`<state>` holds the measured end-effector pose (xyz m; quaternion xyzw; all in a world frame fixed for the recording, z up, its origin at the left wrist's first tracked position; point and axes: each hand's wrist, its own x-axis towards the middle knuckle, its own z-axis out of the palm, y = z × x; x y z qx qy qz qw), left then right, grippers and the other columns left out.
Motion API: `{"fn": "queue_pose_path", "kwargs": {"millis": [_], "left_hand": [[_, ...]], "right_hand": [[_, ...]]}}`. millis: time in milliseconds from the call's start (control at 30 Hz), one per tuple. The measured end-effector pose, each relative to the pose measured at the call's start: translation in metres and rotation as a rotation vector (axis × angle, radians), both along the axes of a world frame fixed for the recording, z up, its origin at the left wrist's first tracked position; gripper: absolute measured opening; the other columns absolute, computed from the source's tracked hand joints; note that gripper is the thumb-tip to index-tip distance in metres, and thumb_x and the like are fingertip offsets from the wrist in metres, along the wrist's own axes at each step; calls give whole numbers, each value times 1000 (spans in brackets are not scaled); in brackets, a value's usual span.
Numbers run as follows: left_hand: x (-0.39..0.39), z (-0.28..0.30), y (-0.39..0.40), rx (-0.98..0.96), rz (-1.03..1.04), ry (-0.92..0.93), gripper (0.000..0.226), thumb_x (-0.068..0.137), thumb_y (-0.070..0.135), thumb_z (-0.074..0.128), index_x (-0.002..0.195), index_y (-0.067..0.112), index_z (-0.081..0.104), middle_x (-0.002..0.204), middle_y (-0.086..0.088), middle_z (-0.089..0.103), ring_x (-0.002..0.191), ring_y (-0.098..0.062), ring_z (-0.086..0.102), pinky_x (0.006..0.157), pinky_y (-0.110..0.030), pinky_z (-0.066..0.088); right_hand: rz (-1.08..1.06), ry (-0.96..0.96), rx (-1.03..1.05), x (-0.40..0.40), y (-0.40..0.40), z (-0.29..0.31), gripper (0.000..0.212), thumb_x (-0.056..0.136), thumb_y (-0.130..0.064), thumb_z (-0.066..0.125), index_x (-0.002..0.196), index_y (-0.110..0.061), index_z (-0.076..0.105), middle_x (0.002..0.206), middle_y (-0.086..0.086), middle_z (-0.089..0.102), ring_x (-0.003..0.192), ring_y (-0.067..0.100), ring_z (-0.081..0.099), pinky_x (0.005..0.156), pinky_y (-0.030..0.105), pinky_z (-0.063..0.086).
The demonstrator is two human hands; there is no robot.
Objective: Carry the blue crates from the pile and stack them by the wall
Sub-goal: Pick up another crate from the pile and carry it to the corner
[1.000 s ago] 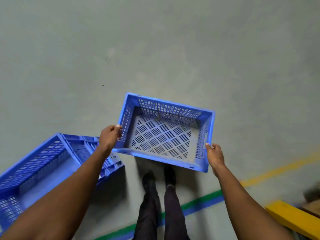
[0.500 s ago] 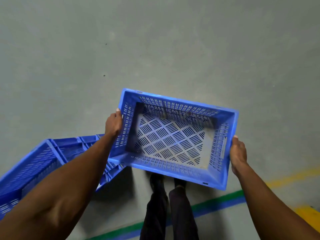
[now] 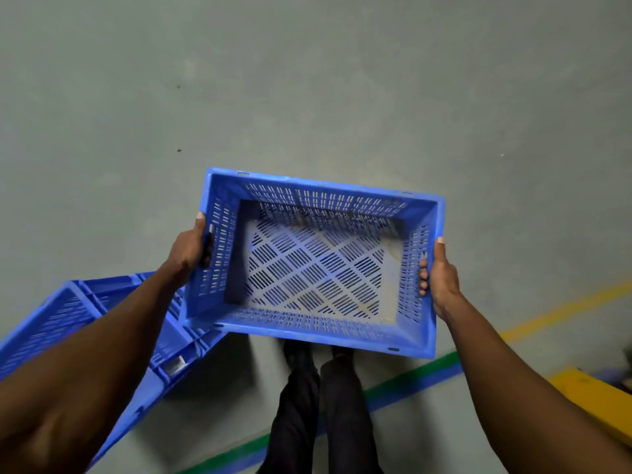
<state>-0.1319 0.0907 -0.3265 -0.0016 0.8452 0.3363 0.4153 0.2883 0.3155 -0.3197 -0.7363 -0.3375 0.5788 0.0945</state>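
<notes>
I hold an empty blue crate (image 3: 328,196) with slotted walls and a perforated floor in front of me, above the grey floor. My left hand (image 3: 189,249) grips the handle slot in its left short wall. My right hand (image 3: 441,278) grips the right short wall, fingers through its slot. The crate hangs roughly level with its open top facing me. A second blue crate (image 3: 61,313) lies tilted on the floor at the lower left, partly hidden behind my left forearm.
My own legs and shoes (image 3: 318,398) stand below the held crate. A green and blue floor line (image 3: 413,379) runs diagonally under my feet, and a yellow line (image 3: 567,307) crosses at the right. A yellow block (image 3: 595,401) sits at the lower right edge.
The held crate has risen closer to me and looks larger. It has shifted a little to the right, with both hands keeping the same grip on its short walls.
</notes>
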Motion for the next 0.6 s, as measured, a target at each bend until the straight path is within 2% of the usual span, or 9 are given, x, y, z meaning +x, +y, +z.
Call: {"fn": "queue_pose_path", "kwargs": {"millis": [133, 233, 300, 367, 500, 600], "left_hand": [[11, 83, -10, 45, -13, 24, 65, 94, 73, 40, 74, 13, 55, 61, -6, 49, 47, -21, 39, 49, -28, 37], [19, 151, -24, 87, -18, 2, 72, 81, 84, 43, 72, 14, 53, 56, -4, 47, 45, -21, 39, 50, -30, 37], [24, 190, -32, 117, -13, 20, 73, 77, 87, 43, 72, 16, 53, 55, -2, 46, 44, -21, 38, 49, -29, 36], [28, 224, -38, 149, -8, 45, 70, 81, 86, 42, 71, 18, 52, 54, -1, 45, 43, -19, 37, 49, -28, 34], [37, 277, -52, 221, 28, 66, 63, 88, 80, 42, 74, 19, 54, 53, 2, 44, 43, -17, 34, 47, -26, 31], [51, 309, -54, 273, -4, 64, 60, 93, 75, 40, 75, 19, 53, 55, 0, 43, 44, -17, 33, 48, -25, 30]], "right_hand": [[-7, 55, 3, 11, 0, 74, 68, 88, -82, 44, 82, -15, 54, 57, -1, 41, 43, 16, 34, 42, 22, 33], [5, 128, -13, 19, -3, 134, 74, 71, -90, 50, 83, -16, 54, 56, -3, 40, 43, 16, 31, 41, 23, 32], [15, 169, 1, 24, -6, 170, 69, 80, -86, 50, 82, -17, 53, 55, -4, 40, 42, 14, 30, 41, 23, 30], [17, 208, 18, 28, -9, 203, 65, 83, -83, 49, 82, -18, 53, 54, -5, 39, 41, 13, 30, 41, 22, 30], [28, 260, 93, 36, -26, 266, 74, 62, -90, 53, 82, -19, 52, 55, -5, 39, 42, 13, 29, 41, 22, 28], [-12, 247, 189, 57, -46, 303, 73, 64, -90, 52, 82, -19, 53, 54, -5, 39, 42, 13, 29, 42, 21, 27]]}}
